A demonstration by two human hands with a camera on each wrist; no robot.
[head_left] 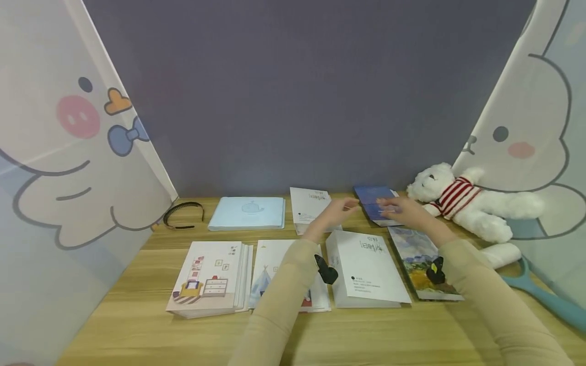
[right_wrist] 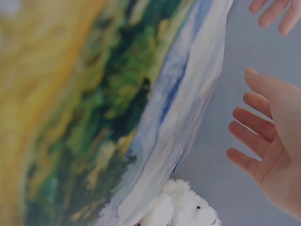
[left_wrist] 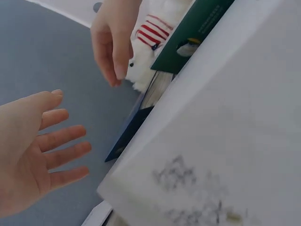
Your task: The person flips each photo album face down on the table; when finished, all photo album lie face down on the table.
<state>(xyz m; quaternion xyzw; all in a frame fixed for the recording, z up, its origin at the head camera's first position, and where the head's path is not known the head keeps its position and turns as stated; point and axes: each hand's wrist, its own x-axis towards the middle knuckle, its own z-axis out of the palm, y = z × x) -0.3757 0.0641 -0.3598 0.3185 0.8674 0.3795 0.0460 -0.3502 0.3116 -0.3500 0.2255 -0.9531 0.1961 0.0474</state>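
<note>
Both hands hover over the back row with fingers spread and nothing in them. My left hand (head_left: 333,212) is nearest a white book (head_left: 306,206) with grey lettering. Over the right part of a dark blue book (head_left: 370,195) hangs my right hand (head_left: 405,212). The left wrist view shows the left palm with its straight fingers (left_wrist: 66,136) apart from the white cover. A green book cover (left_wrist: 188,40) also shows there. In the right wrist view my right hand (right_wrist: 277,141) is relaxed, beside a book with a painted landscape cover (right_wrist: 117,94).
In front lie a thick white book (head_left: 368,269), illustrated books (head_left: 208,274) and the landscape book (head_left: 423,254). A light blue whale album (head_left: 247,213) and a black headband (head_left: 185,206) are back left. A white plush bear (head_left: 485,203) and a blue-handled object (head_left: 545,295) are right.
</note>
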